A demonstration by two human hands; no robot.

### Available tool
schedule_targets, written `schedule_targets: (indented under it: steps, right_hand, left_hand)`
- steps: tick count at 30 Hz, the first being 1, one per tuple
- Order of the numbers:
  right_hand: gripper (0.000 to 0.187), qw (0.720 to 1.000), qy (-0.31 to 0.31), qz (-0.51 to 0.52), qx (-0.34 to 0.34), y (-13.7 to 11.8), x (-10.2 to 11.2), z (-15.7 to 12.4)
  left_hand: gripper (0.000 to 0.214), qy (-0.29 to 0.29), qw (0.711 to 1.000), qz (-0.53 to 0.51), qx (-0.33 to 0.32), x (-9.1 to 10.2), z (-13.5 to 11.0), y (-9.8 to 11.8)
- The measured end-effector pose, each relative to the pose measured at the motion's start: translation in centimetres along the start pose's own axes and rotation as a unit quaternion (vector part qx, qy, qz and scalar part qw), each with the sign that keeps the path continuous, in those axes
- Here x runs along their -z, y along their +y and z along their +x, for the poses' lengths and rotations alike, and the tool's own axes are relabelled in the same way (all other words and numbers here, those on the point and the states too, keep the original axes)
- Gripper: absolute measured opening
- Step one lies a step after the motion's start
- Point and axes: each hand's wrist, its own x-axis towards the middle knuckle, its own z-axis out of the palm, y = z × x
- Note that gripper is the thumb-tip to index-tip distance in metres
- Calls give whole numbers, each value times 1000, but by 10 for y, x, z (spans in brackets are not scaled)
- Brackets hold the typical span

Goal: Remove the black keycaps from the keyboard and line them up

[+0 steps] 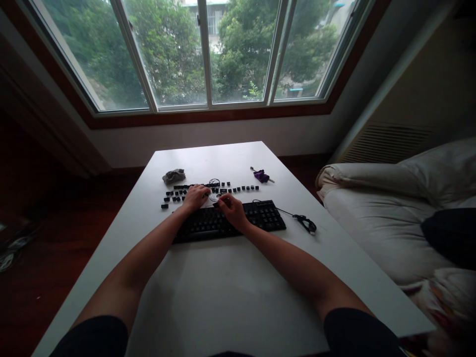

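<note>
A black keyboard (256, 218) lies on the white table (230, 287), its cable (303, 219) trailing to the right. Several loose black keycaps (174, 194) sit in rows just behind it. My left hand (195, 197) rests at the keyboard's far edge among the keycaps, fingers curled down; what they hold is too small to see. My right hand (232, 209) lies over the keyboard's upper middle, fingers pinched near a small dark piece by a pale round thing (214, 197).
A crumpled grey cloth (174, 175) lies at the table's far left. A purple tool (261, 175) sits at the far right. A white sofa (390, 218) stands close to the table's right edge. A large window (208, 54) fills the wall behind.
</note>
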Motion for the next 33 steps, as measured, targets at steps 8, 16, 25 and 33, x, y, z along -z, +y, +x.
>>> schedule_targets:
  steps: [8,16,25,33]
  right_hand:
    - [23,1000,-4,-4,8,1,1,1]
    - [25,1000,4,4,20,8,1,7]
    - [46,996,22,85,-19,11,6,16]
    - [55,997,53,50,13,1,10,21]
  left_hand:
    - [21,40,998,-49,21,4,-2,3]
    - [17,61,993,-92,48,12,-17,15]
    - [20,-43,979,-200,-1,12,-48,27]
    - [20,-51,979,-196,-32,16,-53,26]
